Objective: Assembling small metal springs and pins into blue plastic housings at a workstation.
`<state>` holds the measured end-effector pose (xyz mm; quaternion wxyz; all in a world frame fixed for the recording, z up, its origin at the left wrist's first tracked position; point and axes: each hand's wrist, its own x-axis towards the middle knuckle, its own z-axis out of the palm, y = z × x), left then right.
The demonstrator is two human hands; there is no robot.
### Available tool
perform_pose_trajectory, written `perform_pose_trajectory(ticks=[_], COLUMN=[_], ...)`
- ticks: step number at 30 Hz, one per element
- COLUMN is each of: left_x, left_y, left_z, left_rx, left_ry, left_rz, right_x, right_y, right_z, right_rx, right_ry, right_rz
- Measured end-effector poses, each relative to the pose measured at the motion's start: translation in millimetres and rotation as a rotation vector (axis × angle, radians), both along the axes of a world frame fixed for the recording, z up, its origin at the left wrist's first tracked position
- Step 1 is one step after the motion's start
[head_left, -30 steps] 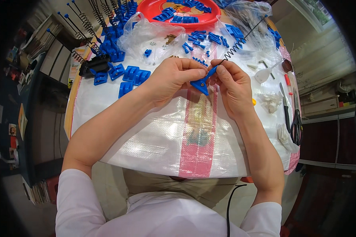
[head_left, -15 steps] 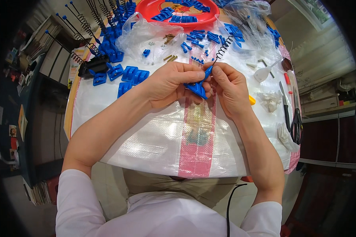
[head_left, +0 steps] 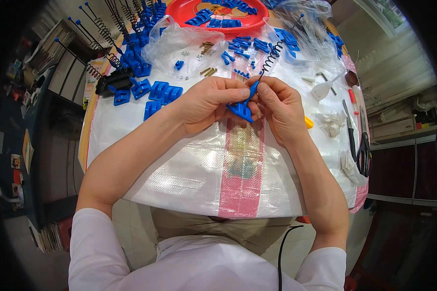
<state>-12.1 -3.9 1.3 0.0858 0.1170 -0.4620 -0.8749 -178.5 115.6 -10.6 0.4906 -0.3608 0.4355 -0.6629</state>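
Head cam: L hand (head_left: 209,101) + R hand (head_left: 279,104), grip pinched closed both sides on blue stand (head_left: 240,110) w/ blk spring (head_left: 272,57), over mid tabletop (head_left: 179,169); brass bolts (head_left: 210,72) far-left of it, red basin (head_left: 223,32) at far edge.

forearms (head_left: 143,138) aslant, left fingers (head_left: 235,94) and right fingers (head_left: 270,97) in pinches

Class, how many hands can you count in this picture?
2: the left hand and the right hand, close together over the white sheet, both on the blue piece. None seems hidden.
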Motion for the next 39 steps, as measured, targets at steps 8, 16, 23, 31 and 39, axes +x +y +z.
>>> perform_pose_trajectory(ticks=[8,16,23,31,39], left_x=[-1.6,-0.4,-1.1,-1.0,0.1], left_y=[-0.7,0.3,0.8,-0.9,-0.1], left_z=[-6.2,-0.5,-2.9,-4.5,-2.7], left_rx=[-0.048,-0.133,-0.123,-0.153,-0.156], left_ry=[0.001,-0.051,-0.029,-0.040,-0.052], left_rz=[0.037,0.104,0.130,0.127,0.126], right_x=[1.7,1.3,3.1,-1.4,2.0], right_y=[0.6,1.1,0.4,-0.2,-1.4], right_z=[1.9,2.7,2.5,-1.0,-1.7], right_rx=[0.006,-0.005,-0.032,-0.012,-0.017], right_ry=[0.072,0.102,0.100,0.142,0.114], right_rz=[-0.035,-0.033,-0.034,-0.031,-0.064])
